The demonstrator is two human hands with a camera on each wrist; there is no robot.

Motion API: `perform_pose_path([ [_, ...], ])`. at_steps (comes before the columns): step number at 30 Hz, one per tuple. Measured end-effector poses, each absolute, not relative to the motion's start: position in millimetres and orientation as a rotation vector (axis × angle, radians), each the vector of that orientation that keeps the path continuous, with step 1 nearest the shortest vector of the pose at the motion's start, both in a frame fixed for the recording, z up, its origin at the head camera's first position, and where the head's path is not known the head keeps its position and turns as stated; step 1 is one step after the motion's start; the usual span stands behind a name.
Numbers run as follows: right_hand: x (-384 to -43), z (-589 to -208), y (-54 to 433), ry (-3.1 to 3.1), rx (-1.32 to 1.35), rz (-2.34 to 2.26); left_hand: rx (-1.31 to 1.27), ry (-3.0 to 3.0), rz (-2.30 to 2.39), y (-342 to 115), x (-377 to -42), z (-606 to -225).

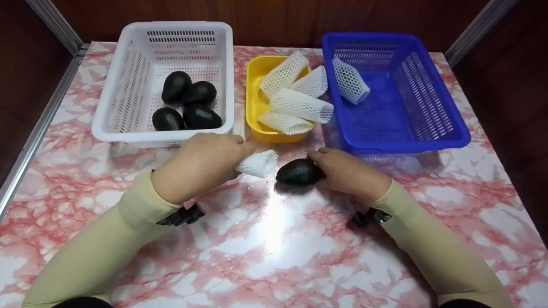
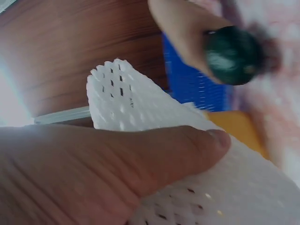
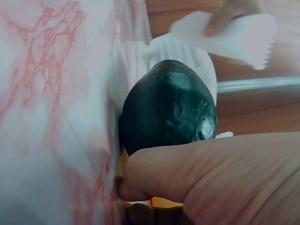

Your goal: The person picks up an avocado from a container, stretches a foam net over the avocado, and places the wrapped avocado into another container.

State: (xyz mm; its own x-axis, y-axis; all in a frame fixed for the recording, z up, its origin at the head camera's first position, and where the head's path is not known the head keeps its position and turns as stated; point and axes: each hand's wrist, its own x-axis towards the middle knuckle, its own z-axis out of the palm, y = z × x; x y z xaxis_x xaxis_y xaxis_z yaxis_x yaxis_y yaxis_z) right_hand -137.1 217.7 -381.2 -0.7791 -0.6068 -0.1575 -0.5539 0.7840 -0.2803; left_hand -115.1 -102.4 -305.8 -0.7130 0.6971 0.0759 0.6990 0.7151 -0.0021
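Observation:
My left hand [image 1: 205, 162] pinches a white foam net sleeve [image 1: 258, 163], in front of the white basket. The left wrist view shows the thumb pressed along the sleeve's mesh [image 2: 126, 103]; the other fingers are hidden. To the right, my right hand [image 1: 349, 173] grips a dark green avocado [image 1: 298, 172] by its rounder end, low over the table, the narrower end pointing left at the sleeve. Close up, the avocado [image 3: 168, 105] looks smooth and glossy. A small gap separates avocado and sleeve.
Several avocados [image 1: 199, 115] lie in a white basket [image 1: 115, 136] at back left. A yellow bin [image 1: 252, 102] in the middle holds several net sleeves [image 1: 295, 102]. The blue basket [image 1: 460, 139] at right contains a darker-looking netted piece [image 1: 351, 81]. Marbled table [image 1: 265, 273] spreads below.

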Motion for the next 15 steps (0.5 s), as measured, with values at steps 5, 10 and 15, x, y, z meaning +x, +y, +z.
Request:
perform_pose_path([
  [5,-138,-381,217,2.736,-0.902,-0.327,-1.084,-2.915,0.094,-103,-118,-332],
  [10,-138,-381,216,2.734,-0.897,-0.338,-0.988,-2.952,0.148,-99,-118,-352],
  [15,-138,-381,217,2.728,-0.879,-0.356,-1.009,-2.998,0.119,-94,-117,-363],
])
